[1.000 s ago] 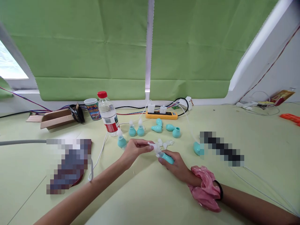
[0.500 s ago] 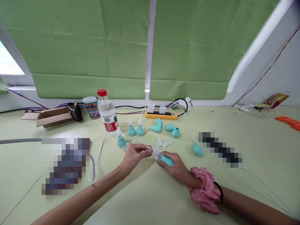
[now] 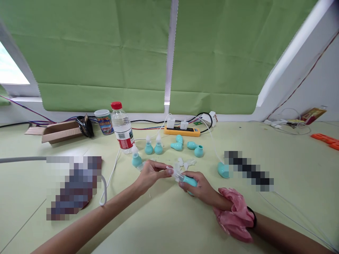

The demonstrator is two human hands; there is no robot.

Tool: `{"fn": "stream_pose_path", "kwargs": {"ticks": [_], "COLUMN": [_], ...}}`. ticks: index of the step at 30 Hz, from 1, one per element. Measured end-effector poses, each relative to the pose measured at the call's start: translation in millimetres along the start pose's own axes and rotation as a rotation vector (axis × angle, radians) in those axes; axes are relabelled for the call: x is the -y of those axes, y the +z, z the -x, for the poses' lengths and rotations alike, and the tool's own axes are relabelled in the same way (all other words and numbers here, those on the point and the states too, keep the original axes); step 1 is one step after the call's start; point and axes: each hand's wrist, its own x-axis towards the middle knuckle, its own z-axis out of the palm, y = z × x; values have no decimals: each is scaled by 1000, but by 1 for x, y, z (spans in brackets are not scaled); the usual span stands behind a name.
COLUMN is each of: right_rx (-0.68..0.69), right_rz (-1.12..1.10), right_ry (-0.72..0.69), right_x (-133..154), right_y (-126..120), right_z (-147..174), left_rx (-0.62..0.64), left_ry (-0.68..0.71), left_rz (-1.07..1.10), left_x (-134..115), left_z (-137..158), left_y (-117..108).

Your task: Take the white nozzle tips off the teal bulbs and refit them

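My right hand (image 3: 200, 188) is wrapped round a teal squeeze bulb (image 3: 189, 181) that points left. A clear plastic nozzle (image 3: 178, 173) sits at the bulb's mouth. My left hand (image 3: 153, 173) pinches the nozzle's pale, translucent outer end between thumb and fingers. How the nozzle's parts join is too small to tell. Just beyond my hands lie several loose clear plastic pieces (image 3: 187, 163). By my left hand stands a teal bulb with a clear tip (image 3: 136, 159); two similar ones (image 3: 153, 147) stand behind it.
Loose teal bulbs (image 3: 198, 151) lie in the middle; another (image 3: 223, 170) lies to the right. Behind are a yellow power strip (image 3: 182, 131), a water bottle (image 3: 123, 130), a can (image 3: 104, 122) and an open cardboard box (image 3: 62, 133). Blurred-out items (image 3: 249, 171) flank my arms, with cables nearby.
My right hand has shifted slightly right with the bulb, and more of the clear nozzle shows between my hands. My left hand keeps its pinch.
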Motion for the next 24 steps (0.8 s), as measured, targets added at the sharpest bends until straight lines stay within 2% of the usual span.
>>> {"fn": "stream_pose_path", "kwargs": {"ticks": [3,6,9,12,15,19,22,24], "right_rx": [117,162,182,185,206,235,87,-56], "right_rz": [-274,-454,-598,-653,-640,-408,-241,-145], "right_ry": [119,166,236,276,242,58,-68,-133], "right_x": [2,3,1,-2,-3,6,16,19], "right_y": [-2,-3,-1,2,5,0,-15,-28], "right_z": [-1,-3,-4,-4,-2,-7,-31,-59], "left_rx": [38,26,4,0,3,10,-132,-234], "left_ry": [-22,-13,14,26,37,88,211,318], "left_rz": [81,142,170,174,147,19,-190,-500], "left_x": [-2,1,6,9,6,-4,-16,-25], "left_z": [1,2,2,2,4,6,6,6], "left_y": [0,2,4,6,9,11,5,-4]}}
